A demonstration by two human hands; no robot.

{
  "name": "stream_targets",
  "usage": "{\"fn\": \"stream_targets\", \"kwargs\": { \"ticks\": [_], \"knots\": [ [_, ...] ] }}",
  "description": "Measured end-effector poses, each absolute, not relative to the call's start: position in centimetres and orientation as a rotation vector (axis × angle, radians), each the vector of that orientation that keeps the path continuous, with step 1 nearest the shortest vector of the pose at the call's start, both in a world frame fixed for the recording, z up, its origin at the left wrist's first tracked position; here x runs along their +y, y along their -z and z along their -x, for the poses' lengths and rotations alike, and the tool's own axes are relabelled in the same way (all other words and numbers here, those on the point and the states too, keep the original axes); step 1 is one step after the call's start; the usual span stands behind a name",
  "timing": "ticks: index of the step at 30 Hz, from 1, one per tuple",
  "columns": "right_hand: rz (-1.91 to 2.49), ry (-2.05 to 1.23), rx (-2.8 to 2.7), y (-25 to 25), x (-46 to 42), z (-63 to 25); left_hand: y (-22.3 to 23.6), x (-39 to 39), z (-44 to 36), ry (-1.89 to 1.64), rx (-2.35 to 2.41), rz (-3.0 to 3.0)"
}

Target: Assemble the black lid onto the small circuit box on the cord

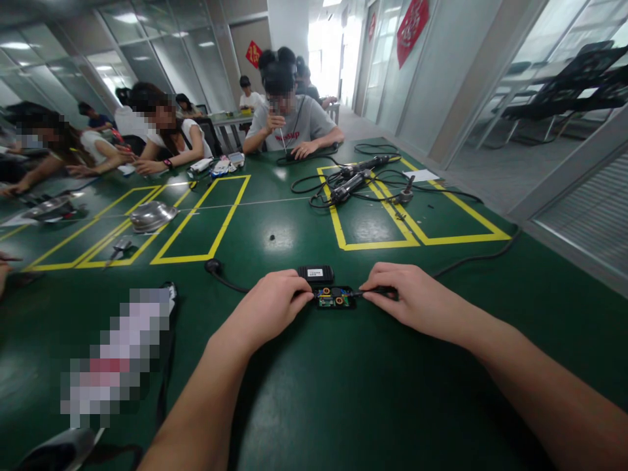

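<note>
A small black case (336, 306) lies open on the green table in front of me, its green circuit board and two copper-coloured coils facing up. At its left end my left hand (277, 299) is closed, thumb and forefinger pinched where a black cable (230, 285) runs in. My right hand (409, 297) pinches the black cable (367, 292) at the other end. Just behind the case rests a black ribbed cover (316, 273) with a white label. What exactly lies between the left fingertips is partly hidden.
Black electric screwdrivers (348, 186) with coiled cords lie within yellow tape outlines. A metal bowl (153, 216) and a small metal part (120, 248) are at left. A blurred-out badge with strap (169, 340) lies near my left arm. A person (294, 118) works opposite; others sit left.
</note>
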State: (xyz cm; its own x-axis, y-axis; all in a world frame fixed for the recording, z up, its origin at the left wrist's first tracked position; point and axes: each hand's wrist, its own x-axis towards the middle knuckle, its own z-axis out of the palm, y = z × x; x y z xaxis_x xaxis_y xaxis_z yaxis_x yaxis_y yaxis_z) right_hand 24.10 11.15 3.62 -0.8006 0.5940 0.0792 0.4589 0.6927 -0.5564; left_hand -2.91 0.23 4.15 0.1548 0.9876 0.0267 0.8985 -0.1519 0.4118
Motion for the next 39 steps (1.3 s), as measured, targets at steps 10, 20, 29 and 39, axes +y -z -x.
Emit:
{"fn": "stream_targets", "kwargs": {
  "ticks": [10,20,29,39],
  "knots": [
    [0.901,-0.889,-2.672,-2.8,12.4,-24.5,-4.2,0.6,3.6,-0.485,1.810,-1.963],
    [0.930,-0.891,-2.677,-2.5,12.6,-24.5,-3.5,0.7,3.7,-0.505,1.774,-2.129],
    [0.885,-0.733,-2.712,-2.7,12.0,-24.0,-1.6,1.7,2.6,-0.737,1.955,-2.087],
    [0.943,-0.849,-2.586,-1.8,11.2,-23.7,-3.4,1.1,2.1,-0.833,1.858,-2.039]
  ]
}}
